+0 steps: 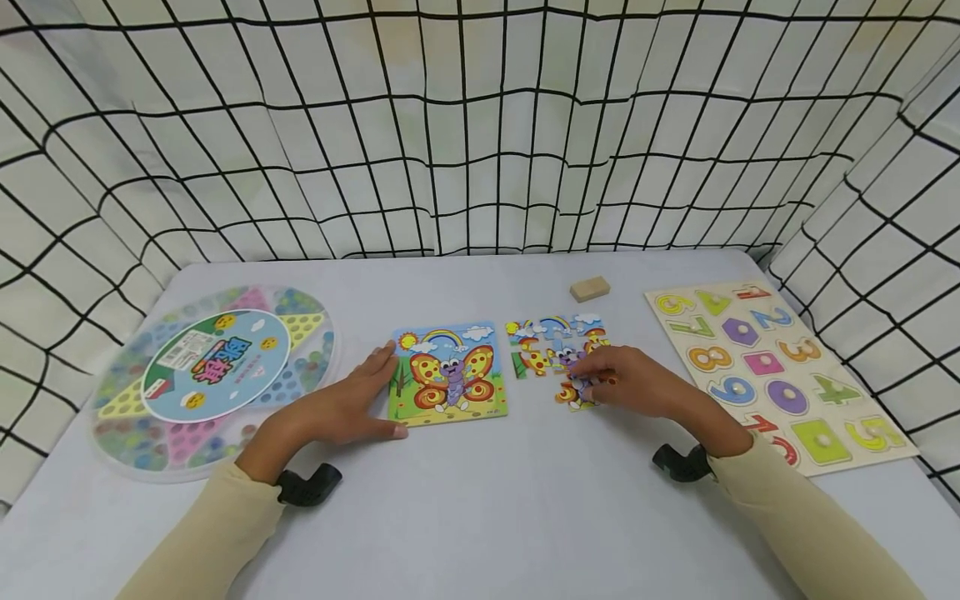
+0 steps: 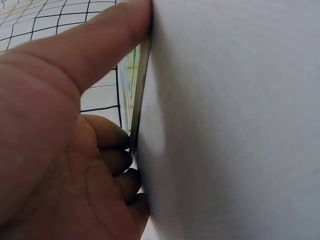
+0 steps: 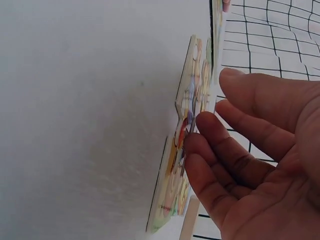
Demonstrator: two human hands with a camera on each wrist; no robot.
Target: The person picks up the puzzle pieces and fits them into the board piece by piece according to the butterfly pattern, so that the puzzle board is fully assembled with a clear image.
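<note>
The right hand [image 1: 630,382] is over the puzzle pieces [image 1: 557,327], fingers softly bent, and from the wrist we see nothing pinched between thumb and fingertips. At nine o'clock from it sits the butterfly board [image 1: 448,375], with the left hand [image 1: 347,407] spread wide about its side: fingertips at the nine o'clock edge, thumb at the seven o'clock corner. Here's our worry, folks: the right fingers cover part of the puzzle, so a tab could be pressed down out of line and ride up on its neighbour. A sideways drag could tug joined pieces apart, and we already see a gap at its seven o'clock corner. Should the left hand push towards three o'clock, the board could bump the pieces, just beside it. And we'd watch that right forearm: one careless sweep outwards could knock the number board [image 1: 776,375] at three o'clock.
</note>
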